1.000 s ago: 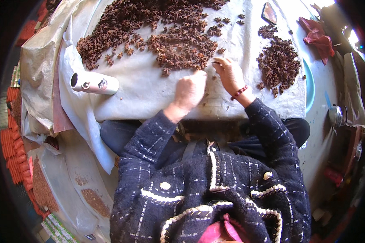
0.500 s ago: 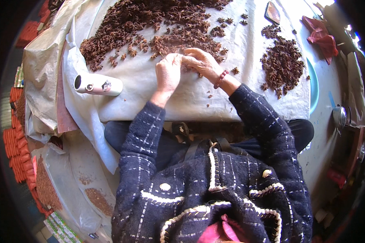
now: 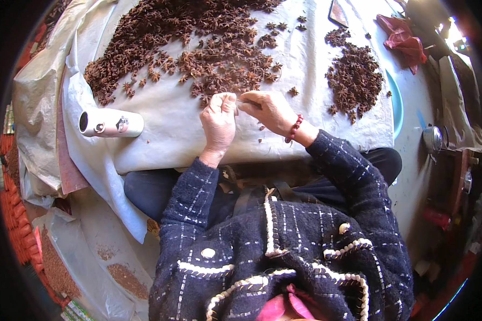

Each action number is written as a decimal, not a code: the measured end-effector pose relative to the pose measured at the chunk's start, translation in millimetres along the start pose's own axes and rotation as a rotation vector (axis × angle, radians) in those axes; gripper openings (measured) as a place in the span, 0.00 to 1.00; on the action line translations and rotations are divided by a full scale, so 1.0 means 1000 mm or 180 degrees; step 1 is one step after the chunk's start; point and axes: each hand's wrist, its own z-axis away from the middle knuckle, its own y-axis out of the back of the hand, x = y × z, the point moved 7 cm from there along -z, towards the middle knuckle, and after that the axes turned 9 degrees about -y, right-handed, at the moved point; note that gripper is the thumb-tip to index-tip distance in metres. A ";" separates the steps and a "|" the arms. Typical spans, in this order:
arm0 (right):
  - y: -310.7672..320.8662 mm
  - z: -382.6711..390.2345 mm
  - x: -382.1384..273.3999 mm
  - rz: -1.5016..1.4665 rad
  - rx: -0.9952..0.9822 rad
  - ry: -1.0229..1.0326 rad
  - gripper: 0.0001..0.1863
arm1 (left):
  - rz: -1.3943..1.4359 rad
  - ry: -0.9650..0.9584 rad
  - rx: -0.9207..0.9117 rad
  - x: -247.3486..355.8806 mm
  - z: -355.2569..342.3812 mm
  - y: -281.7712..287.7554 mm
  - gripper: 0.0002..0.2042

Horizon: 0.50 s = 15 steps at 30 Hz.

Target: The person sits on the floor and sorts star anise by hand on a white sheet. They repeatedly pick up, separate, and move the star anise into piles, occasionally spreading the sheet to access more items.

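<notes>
My left hand (image 3: 218, 124) and my right hand (image 3: 273, 112) meet fingertip to fingertip above the near side of a white-covered table (image 3: 182, 136). Both are closed in a pinch. Something small and dark shows under the right fingers, too hidden to name. Just beyond the hands spreads a big heap of brown star anise (image 3: 160, 40). A smaller star anise pile (image 3: 356, 80) lies to the right, and one loose star anise (image 3: 293, 91) rests between the heap and that pile. A red bead bracelet (image 3: 294, 128) circles my right wrist.
A pale cylindrical bottle (image 3: 120, 124) lies or leans at the table's left. Beyond the right edge are a turquoise basin rim (image 3: 396, 104) and a crumpled red bag (image 3: 401, 43). Plastic sheeting (image 3: 91, 257) with brown crumbs covers the floor at lower left.
My hands have drawn back from the heap's edge toward me, still together. The whole view has shifted a little, so the table sits farther left and lower.
</notes>
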 end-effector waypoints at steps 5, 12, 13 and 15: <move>0.030 0.008 0.025 0.1457 0.0654 0.0026 0.13 | -0.0298 -0.1062 -0.0152 0.042 0.007 -0.018 0.03; 0.085 -0.038 0.061 0.2463 0.1084 0.0221 0.12 | 0.0033 -0.1524 -0.2858 0.075 0.079 -0.066 0.10; 0.081 -0.047 0.062 0.2128 0.0960 0.0415 0.13 | 0.0038 -0.1640 -0.2707 0.080 0.085 -0.064 0.11; 0.070 -0.064 0.074 0.1706 0.0507 0.0357 0.14 | -0.0035 -0.1629 -0.2624 0.081 0.092 -0.063 0.10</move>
